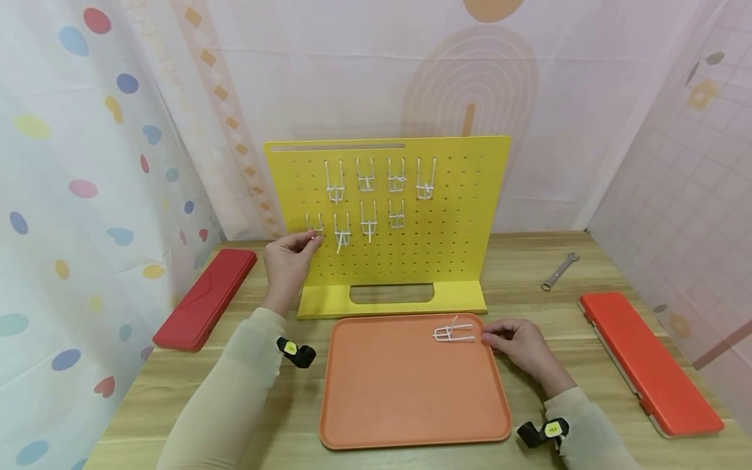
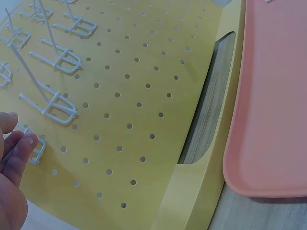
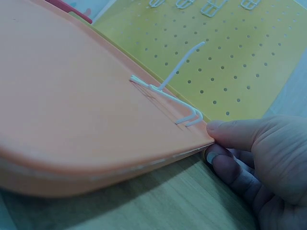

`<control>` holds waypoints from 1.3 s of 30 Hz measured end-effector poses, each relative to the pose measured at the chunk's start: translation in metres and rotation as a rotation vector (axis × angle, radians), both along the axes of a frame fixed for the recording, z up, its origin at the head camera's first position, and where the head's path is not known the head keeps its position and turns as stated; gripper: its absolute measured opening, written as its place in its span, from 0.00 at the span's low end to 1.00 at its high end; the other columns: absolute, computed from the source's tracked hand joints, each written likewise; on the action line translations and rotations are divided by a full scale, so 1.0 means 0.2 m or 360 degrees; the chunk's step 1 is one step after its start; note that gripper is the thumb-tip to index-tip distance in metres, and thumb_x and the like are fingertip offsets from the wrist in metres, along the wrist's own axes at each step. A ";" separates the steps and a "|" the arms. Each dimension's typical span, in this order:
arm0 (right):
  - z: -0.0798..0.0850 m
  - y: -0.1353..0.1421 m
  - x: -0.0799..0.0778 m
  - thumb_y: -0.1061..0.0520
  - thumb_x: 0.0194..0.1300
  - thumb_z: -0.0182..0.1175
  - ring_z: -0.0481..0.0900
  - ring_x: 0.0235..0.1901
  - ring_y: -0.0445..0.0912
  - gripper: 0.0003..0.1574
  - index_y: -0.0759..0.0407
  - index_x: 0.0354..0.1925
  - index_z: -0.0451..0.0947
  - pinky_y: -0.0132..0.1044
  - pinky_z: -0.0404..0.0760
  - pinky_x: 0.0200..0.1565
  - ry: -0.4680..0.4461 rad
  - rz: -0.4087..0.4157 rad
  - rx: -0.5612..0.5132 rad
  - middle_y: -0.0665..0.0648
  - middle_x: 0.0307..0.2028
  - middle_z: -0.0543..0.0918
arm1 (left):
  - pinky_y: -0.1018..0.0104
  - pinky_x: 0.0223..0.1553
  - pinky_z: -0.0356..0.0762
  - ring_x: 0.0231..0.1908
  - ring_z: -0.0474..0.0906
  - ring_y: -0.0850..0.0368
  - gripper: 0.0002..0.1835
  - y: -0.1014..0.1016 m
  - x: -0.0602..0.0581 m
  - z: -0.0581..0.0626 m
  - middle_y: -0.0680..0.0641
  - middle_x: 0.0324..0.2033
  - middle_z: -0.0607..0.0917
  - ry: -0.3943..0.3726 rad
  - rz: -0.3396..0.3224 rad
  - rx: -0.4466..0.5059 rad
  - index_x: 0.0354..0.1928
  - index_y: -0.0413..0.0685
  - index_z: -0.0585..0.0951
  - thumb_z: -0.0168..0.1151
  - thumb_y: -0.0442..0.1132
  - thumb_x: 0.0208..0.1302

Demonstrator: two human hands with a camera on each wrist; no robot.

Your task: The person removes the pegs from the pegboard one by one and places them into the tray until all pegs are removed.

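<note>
My left hand [image 1: 288, 266] is at the yellow pegboard [image 1: 449, 245], thumb and fingers pinching a white wire hook [image 2: 39, 149] at the left end of the lower row. Part of that hook is hidden behind the fingertips. Several more white hooks [image 1: 368, 226] hang on the board in two rows. In front of the board lies an orange tray [image 1: 411, 391], its right rim held between the thumb and fingers of my right hand [image 1: 521, 343]. One loose white hook [image 3: 180, 103] lies in the tray's far right corner, its prong pointing up.
A dark red case [image 1: 205, 300] lies on the wooden table at the left. On the right are a bright red case [image 1: 649, 362] and a metal wrench [image 1: 560, 271]. The pegboard's yellow base [image 1: 326, 300] stands just behind the tray. Patterned curtains surround the table.
</note>
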State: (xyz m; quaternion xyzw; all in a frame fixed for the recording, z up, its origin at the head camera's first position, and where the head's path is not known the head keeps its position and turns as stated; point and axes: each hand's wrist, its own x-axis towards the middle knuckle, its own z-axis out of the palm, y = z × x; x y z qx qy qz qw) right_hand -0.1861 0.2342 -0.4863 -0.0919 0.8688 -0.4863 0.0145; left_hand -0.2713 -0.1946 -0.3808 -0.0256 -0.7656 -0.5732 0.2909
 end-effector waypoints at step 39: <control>0.00 0.01 0.00 0.54 0.60 0.68 0.80 0.33 0.41 0.10 0.59 0.38 0.86 0.31 0.79 0.34 0.0007 0.0019 -0.0030 0.55 0.35 0.86 | 0.74 0.36 0.81 0.33 0.84 0.63 0.10 0.04 0.08 0.09 0.39 0.38 0.87 -0.0005 -0.0003 0.0254 0.41 0.31 0.85 0.69 0.29 0.56</control>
